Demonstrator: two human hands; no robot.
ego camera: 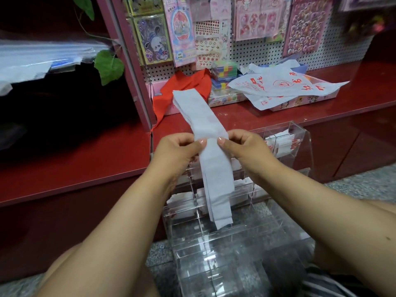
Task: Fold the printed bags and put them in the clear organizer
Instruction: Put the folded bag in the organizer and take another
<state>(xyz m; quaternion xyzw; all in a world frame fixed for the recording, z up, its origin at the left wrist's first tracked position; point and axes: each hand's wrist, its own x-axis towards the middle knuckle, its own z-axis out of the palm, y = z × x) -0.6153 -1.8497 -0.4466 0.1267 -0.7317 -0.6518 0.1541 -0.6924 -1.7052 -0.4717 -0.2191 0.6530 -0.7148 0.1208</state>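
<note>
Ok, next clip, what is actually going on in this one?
A person is folding a printed bag into a long narrow strip, pinching it near its middle with the left hand and the right hand. It hangs above the clear organizer on the floor, whose upper compartments already hold folded bags. More unfolded printed bags lie in a loose pile on the red shelf, beside a red cloth.

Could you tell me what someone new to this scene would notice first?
At the centre, the left hand and right hand pinch a long folded bag strip at its middle. Below it stands the clear organizer, some compartments holding folded bags. Unfolded printed bags lie on the red shelf behind.
</note>
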